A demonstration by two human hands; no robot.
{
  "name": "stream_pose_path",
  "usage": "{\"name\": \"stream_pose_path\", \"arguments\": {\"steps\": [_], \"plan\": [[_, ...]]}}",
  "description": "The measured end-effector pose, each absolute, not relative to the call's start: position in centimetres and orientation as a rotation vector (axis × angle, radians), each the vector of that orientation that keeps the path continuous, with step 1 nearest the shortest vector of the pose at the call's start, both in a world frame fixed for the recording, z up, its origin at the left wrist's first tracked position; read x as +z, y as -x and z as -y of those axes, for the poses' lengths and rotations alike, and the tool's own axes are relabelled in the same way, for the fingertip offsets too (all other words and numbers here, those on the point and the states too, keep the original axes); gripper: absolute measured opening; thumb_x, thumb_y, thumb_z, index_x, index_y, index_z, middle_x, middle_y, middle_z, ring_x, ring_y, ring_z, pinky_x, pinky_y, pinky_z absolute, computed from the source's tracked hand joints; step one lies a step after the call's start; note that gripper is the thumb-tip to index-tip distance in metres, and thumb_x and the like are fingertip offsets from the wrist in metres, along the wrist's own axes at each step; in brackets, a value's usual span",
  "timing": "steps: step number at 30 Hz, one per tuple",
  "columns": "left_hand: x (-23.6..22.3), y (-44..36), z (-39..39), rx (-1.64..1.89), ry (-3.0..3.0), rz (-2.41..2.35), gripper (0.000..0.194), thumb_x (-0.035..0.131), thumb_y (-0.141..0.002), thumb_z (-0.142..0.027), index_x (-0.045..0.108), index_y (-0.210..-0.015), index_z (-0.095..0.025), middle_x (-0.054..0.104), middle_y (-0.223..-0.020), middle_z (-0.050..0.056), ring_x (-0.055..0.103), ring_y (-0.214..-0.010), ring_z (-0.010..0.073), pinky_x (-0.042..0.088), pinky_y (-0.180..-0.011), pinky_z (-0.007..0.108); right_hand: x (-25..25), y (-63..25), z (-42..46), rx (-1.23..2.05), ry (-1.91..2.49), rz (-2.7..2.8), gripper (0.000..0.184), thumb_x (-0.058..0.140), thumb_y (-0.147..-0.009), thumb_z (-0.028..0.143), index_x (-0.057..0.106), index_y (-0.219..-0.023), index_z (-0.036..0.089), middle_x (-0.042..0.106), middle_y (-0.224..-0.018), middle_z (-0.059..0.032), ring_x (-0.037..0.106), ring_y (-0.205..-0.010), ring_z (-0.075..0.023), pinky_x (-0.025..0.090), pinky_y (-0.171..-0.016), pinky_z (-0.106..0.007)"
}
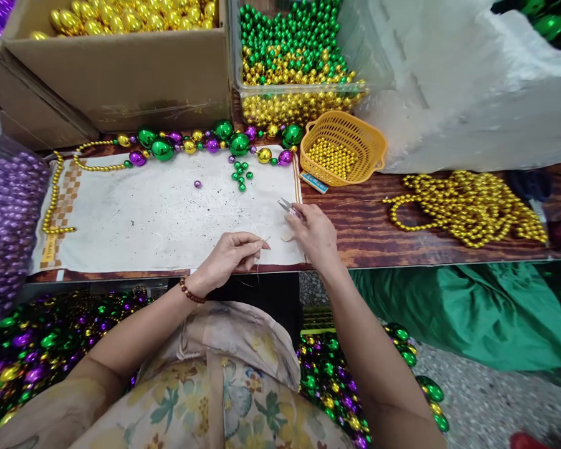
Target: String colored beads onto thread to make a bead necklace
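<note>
While the left hand's (241, 251) grip pinches fine thread (257, 269) above the table's (364, 232) near edge, the right hand (315, 233) grasps scissors (287, 204); this looks like thread-trimming or tying, calling next for a steady pinch.

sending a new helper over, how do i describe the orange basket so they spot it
On the wooden table, find the right end of the white cloth. Just past it, beyond the person's right hand, sits the orange basket. Unlike the cardboard box and clear bin behind, it has openwork sides and holds small gold beads.
</note>
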State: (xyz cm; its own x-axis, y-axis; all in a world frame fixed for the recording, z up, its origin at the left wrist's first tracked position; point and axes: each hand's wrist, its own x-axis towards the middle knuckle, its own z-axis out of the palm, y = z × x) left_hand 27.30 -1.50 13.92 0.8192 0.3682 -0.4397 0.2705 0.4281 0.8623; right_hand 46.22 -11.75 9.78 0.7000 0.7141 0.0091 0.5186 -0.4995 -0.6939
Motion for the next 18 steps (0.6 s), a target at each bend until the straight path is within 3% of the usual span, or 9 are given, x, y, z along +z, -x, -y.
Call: {"name": "stream_pose_path", "arguments": {"steps": [3,6,9,13,18], "plan": [[14.0,-27.5,1.3,0.162,-0.887,-0.670,0.031,0.080,-0.076,-0.037,0.072,-0.089,-0.010,0.055,-0.066,-0.003,0.040,-0.043,0.0013,0.018,-0.040,0.018,10.4,-46.7,10.1,0.210,2.376,1.141,0.040,0.063,-0.087,0.027,0.069,-0.124,0.014,0.067,-0.121,-0.0184,0.057,-0.109,-0.0356,0.043,-0.092,-0.050],[13.9,-27.5,0.9,0.207,-0.802,-0.651,0.032,0.082,-0.075,-0.036,0.074,-0.090,-0.009,0.055,-0.065,-0.003,0.039,-0.042,0.0005,0.018,-0.041,0.018,11.2,-44.9,10.4,0.167,2.135,1.183,0.021,0.059,-0.092,0.029,0.072,-0.104,0.018,0.070,-0.114,-0.0143,0.059,-0.106,-0.0311,0.044,-0.094,-0.046],[13.8,-27.4,0.8,0.219,-0.827,-0.666,0.035,0.083,-0.073,-0.038,0.074,-0.089,-0.009,0.055,-0.063,-0.003,0.038,-0.042,0.0005,0.017,-0.041,0.018,11.8,-42.2,11.4,0.363,1.788,1.057,0.021,0.057,-0.096,0.037,0.071,-0.094,0.021,0.072,-0.102,-0.0085,0.064,-0.099,-0.0244,0.048,-0.089,-0.039],[13.5,-27.3,1.0,0.181,-1.003,-0.676,0.036,0.081,-0.074,-0.044,0.071,-0.078,-0.010,0.052,-0.055,-0.003,0.041,-0.042,0.0032,0.020,-0.042,0.019,12.0,-40.2,11.6,0.583,1.611,0.838,0.020,0.068,-0.089,0.041,0.072,-0.096,0.023,0.071,-0.108,-0.0060,0.064,-0.104,-0.0228,0.048,-0.088,-0.037],[13.2,-27.1,1.3,0.122,-1.130,-0.659,0.035,0.078,-0.075,-0.045,0.068,-0.074,-0.011,0.056,-0.058,-0.002,0.043,-0.042,0.0034,0.025,-0.043,0.019,11.8,-40.6,10.6,0.855,1.416,0.668,0.019,0.078,-0.078,0.039,0.073,-0.073,0.022,0.070,-0.090,-0.0030,0.063,-0.087,-0.0185,0.049,-0.082,-0.033]]}}
